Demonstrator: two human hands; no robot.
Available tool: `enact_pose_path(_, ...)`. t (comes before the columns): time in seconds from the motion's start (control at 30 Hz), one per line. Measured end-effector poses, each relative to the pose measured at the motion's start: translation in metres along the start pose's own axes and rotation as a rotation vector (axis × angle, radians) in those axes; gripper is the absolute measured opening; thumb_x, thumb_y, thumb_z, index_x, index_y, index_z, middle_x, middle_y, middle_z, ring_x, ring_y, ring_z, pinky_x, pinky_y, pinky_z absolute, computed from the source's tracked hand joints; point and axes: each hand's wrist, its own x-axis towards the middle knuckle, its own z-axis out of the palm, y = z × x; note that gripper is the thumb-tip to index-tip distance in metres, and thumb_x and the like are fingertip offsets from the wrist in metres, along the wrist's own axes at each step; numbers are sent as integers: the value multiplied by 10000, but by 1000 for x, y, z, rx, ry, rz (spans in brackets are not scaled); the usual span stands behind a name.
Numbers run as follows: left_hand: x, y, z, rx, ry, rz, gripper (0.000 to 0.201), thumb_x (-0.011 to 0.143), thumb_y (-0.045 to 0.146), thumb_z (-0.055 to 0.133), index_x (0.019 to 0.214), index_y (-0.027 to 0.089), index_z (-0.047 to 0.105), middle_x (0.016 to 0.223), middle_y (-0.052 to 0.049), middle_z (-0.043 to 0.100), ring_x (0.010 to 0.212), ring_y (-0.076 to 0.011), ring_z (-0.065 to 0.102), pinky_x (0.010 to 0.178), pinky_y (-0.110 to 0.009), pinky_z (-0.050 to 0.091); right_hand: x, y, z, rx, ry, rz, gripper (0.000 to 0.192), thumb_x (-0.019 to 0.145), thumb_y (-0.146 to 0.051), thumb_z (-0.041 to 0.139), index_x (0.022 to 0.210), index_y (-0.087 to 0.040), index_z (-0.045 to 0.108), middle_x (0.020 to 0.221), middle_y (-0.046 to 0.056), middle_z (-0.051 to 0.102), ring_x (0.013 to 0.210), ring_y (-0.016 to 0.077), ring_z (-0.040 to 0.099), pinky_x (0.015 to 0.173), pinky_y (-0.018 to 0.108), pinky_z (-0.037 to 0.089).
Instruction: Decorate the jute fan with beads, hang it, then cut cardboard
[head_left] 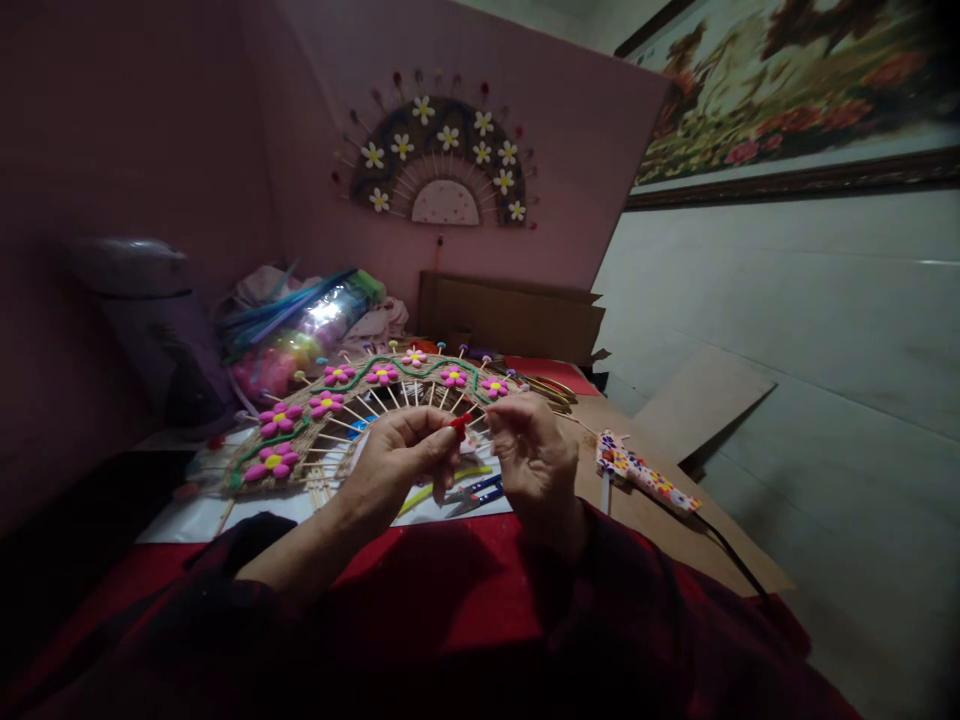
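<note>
Dark red sleeves (420, 620) fill the lower frame; at centre, left hand (397, 465) and right hand (534, 455) both pinch a small red bead (459, 424) before the flowered fan (360, 410).

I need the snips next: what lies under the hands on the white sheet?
Blue-handled snips and a yellow-green strip lie on the white sheet below the left hand and right hand. The hands cover their far ends.

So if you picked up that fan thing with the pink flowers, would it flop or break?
The fan piece would probably stay fairly stiff, since thin sticks spread through it like ribs. It looks light, being mostly woven strands and gaps. The sticks look thin, so they might snap if squeezed, and the pink flowers could perhaps come off.
</note>
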Motion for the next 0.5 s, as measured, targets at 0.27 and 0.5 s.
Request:
enact_pose_path(0.27,-1,-2,1,47,11,68,202,755,315,659,723,137,571,552,29,559,392,-80,520,373,-191,419,-3,-1,3,-48,-57,-130,200,854,-98,521,980,-223,613,890,50,631,825,172,604,728,329,514)
enact_pose_path(0.5,-1,-3,1,188,121,142,229,726,322,664,639,130,574,492,13,553,350,-86,500,332,-195,407,-5,-2,8,114,-120,36,104,834,-164,580,923,-194,626,860,47,626,816,171,594,728,330,500)
